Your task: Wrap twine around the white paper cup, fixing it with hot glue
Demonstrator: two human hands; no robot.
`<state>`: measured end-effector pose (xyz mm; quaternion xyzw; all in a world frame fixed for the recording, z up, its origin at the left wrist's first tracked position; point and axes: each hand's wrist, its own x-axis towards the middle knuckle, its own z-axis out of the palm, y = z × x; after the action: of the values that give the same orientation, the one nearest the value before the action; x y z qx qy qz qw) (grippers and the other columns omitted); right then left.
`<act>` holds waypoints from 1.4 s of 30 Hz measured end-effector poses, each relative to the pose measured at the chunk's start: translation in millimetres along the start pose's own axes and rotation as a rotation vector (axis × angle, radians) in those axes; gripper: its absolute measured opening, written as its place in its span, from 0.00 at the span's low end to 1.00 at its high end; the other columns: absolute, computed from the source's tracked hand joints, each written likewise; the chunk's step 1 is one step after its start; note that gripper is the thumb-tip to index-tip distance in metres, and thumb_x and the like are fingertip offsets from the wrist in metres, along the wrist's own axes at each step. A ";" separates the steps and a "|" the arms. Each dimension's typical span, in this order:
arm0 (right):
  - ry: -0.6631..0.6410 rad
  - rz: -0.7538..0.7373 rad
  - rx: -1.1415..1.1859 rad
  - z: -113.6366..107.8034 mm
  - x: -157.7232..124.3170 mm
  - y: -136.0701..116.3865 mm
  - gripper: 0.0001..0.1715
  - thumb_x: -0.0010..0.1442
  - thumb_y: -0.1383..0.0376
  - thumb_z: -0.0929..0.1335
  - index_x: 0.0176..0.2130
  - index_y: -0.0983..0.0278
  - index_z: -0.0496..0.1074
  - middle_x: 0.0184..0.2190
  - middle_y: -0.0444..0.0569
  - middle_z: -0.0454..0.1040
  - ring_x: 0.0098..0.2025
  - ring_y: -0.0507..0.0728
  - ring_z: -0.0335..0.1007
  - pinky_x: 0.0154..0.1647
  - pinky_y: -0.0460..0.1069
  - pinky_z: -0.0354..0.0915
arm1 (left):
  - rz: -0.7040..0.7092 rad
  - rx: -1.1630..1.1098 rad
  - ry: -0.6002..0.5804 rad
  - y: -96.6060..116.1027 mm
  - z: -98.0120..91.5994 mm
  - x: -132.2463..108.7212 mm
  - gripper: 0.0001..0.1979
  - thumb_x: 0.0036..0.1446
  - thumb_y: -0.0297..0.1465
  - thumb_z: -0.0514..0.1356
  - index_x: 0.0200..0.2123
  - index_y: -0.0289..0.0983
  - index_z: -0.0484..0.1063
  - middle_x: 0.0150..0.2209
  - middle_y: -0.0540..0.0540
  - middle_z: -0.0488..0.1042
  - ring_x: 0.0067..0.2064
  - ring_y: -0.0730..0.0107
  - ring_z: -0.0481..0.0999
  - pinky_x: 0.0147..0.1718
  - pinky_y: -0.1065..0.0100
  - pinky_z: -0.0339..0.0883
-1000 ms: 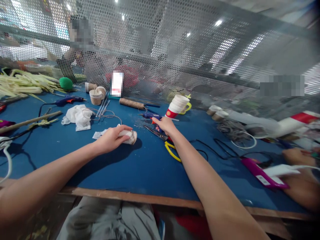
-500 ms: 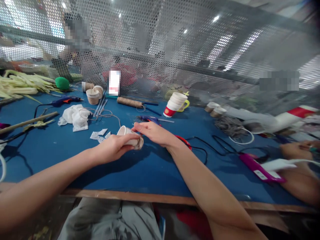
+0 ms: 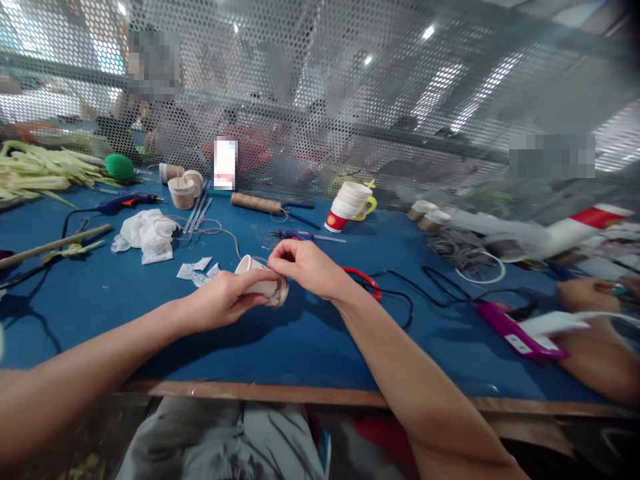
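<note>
Purple power strip [image 3: 500, 325] — perforated screen [image 3: 300, 80]

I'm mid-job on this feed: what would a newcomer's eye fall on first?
Probably the small white paper cup, held tilted in the left hand over the blue tabletop, with the right hand close beside it. Next, perhaps, the stack of white paper cups with a red one at its bottom, beyond the right hand, and the bright green rounded object at the far left, beside pale strips.
</note>
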<state>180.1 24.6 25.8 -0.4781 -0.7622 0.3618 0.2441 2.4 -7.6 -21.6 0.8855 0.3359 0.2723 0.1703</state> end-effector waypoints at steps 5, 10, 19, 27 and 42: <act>0.023 0.020 0.206 -1.9 0.0 5.1 0.05 0.47 0.68 0.67 0.27 0.65 0.64 0.22 0.41 0.67 0.26 0.48 0.61 0.27 0.44 0.57 | 0.009 -0.089 0.013 2.9 -3.3 0.2 0.17 0.58 0.30 0.52 0.51 0.37 0.62 0.34 0.47 0.76 0.27 0.72 0.74 0.26 0.75 0.63; -0.046 0.040 0.365 -6.6 2.0 10.3 0.08 0.49 0.66 0.66 0.33 0.65 0.67 0.26 0.42 0.69 0.27 0.48 0.62 0.29 0.45 0.57 | 0.003 -0.166 0.076 -0.2 -2.3 0.1 0.16 0.58 0.31 0.52 0.50 0.36 0.63 0.45 0.43 0.74 0.37 0.69 0.76 0.34 0.73 0.65; -0.200 0.060 0.120 -7.4 -2.6 3.5 0.08 0.49 0.62 0.67 0.27 0.66 0.68 0.24 0.44 0.67 0.27 0.49 0.61 0.29 0.46 0.57 | 0.134 -0.087 -0.014 -1.1 0.8 -1.2 0.14 0.59 0.28 0.51 0.49 0.36 0.64 0.39 0.43 0.77 0.35 0.69 0.77 0.33 0.74 0.65; 0.038 0.020 0.405 -7.1 -1.6 7.7 0.07 0.48 0.65 0.68 0.27 0.64 0.65 0.22 0.42 0.69 0.23 0.47 0.58 0.24 0.45 0.55 | -0.112 -0.343 0.103 -2.0 -3.9 1.3 0.16 0.57 0.33 0.54 0.48 0.36 0.65 0.40 0.45 0.74 0.37 0.69 0.74 0.34 0.72 0.66; 0.261 -0.062 0.355 -8.6 -1.0 11.0 0.08 0.46 0.65 0.71 0.31 0.64 0.75 0.27 0.45 0.75 0.28 0.49 0.66 0.33 0.47 0.63 | -0.231 -0.609 0.159 -1.5 -4.7 4.2 0.17 0.54 0.34 0.57 0.47 0.35 0.65 0.36 0.47 0.73 0.33 0.73 0.71 0.31 0.74 0.66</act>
<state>192.7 29.5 22.5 -0.4469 -0.6627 0.4179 0.4319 1.5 -3.2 -17.1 0.7261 0.3493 0.4071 0.4302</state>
